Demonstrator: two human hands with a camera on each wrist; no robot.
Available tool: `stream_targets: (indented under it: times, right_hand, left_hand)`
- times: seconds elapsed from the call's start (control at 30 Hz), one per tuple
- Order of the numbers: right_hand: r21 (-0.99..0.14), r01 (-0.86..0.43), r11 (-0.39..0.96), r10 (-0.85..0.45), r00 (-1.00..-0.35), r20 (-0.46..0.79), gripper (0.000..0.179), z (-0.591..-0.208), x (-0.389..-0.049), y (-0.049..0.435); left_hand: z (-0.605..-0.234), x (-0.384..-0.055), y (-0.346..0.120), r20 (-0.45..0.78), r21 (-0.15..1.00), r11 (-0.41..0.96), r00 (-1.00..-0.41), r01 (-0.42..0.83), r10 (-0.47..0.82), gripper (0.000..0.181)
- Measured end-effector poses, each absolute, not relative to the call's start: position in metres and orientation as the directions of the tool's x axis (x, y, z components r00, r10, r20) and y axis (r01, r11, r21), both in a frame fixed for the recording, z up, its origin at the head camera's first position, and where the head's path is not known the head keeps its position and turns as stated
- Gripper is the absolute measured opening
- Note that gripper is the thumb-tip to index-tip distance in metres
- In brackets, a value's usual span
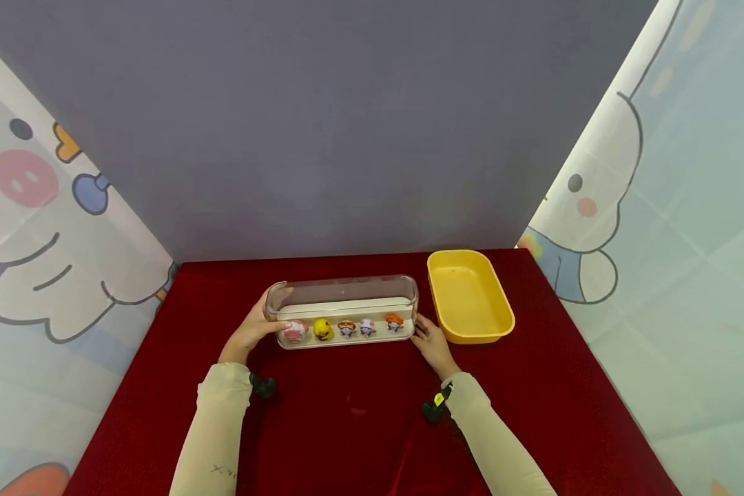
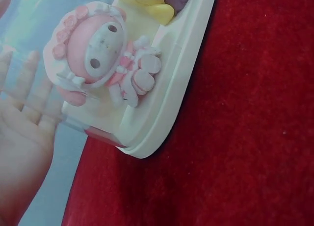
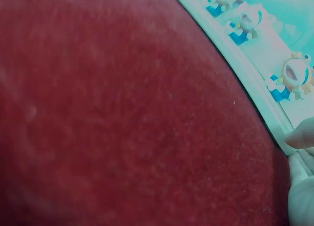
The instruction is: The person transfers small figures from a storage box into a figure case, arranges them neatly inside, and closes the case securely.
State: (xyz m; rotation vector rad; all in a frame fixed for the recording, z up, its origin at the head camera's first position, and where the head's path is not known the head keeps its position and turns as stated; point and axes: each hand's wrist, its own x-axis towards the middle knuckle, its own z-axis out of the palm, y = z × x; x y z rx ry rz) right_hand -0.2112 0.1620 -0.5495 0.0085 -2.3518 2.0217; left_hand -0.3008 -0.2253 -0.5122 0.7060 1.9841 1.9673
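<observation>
A clear-topped display case [image 1: 342,295] with a pale base lies across the red cloth, with several small figures in a row inside. At its left end my left hand [image 1: 252,331] holds the clear cover, thumb at the front and fingers behind; those fingers [image 2: 29,84] show through the plastic in the left wrist view. Nearest that hand sits a pink-and-white figure [image 2: 100,52], beside a yellow figure [image 1: 322,329]. My right hand [image 1: 432,344] grips the right end, thumb [image 3: 303,135] on the base's rim, close to an orange-haired figure [image 1: 394,322]. Whether the cover is fully seated I cannot tell.
A yellow tray [image 1: 471,296] stands right of the case, close to my right hand. The table's red cloth [image 1: 341,413] runs back to a grey wall [image 1: 347,138]. Cartoon-printed curtains [image 1: 676,275] hang on both sides.
</observation>
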Motion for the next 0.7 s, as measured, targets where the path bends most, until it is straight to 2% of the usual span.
stream_targets:
  times: [0.23,0.4,0.6,0.7]
  right_hand:
    - [-0.984,-0.038,0.176,0.056,-0.997,0.048,0.048,-0.539,-0.209,0.160]
    - [-0.963,-0.069,0.262,0.063,-0.994,0.088,0.047,-0.526,-0.200,0.156]
    - [-0.934,-0.123,0.335,0.002,-0.991,0.132,0.049,-0.504,-0.192,0.170]
    - [-0.892,-0.178,0.416,-0.027,-0.983,0.184,0.049,-0.501,-0.198,0.190]
  left_hand:
    - [-0.498,-0.296,-0.224,0.103,0.987,0.061,-0.866,0.152,0.489,0.085]
    - [-0.491,-0.292,-0.230,0.077,0.974,0.153,-0.876,0.169,0.477,0.083]
    - [-0.489,-0.294,-0.254,0.141,0.971,0.123,-0.904,0.206,0.404,0.069]
    - [-0.486,-0.298,-0.270,0.165,0.951,0.196,-0.929,0.239,0.331,0.061]
